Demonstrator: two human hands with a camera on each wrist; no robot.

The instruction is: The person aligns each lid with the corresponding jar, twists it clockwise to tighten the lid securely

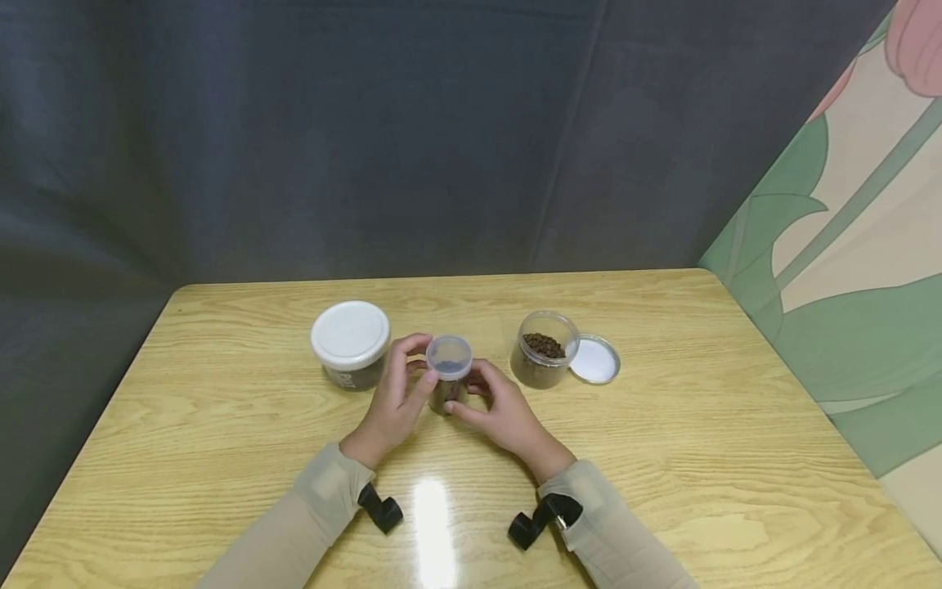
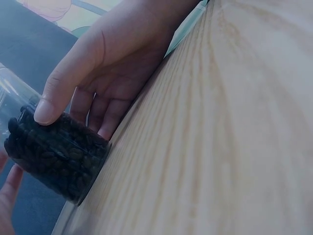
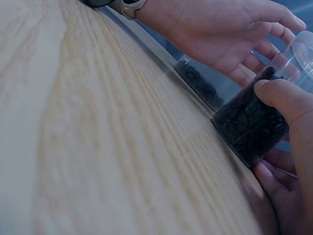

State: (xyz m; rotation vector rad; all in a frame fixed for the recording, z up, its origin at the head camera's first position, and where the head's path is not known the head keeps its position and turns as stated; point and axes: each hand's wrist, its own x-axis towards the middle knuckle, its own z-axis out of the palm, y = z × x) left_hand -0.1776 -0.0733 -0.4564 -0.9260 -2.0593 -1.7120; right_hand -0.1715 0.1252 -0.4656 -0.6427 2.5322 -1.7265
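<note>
A small clear jar of dark, bean-like pieces stands on the table between the two hands. My right hand grips its body, the thumb pressed flat against the side. At the top, my left hand curls around the translucent lid, thumb on the near side and fingertips on the far left. In the left wrist view the dark contents fill the jar's lower part. The jar covers some of the left fingers in the right wrist view.
A wide jar with a white lid stands left of the hands. To the right is an uncovered clear jar of brown pellets, with a round silver-rimmed lid beside it. A dark curtain hangs behind the wooden table.
</note>
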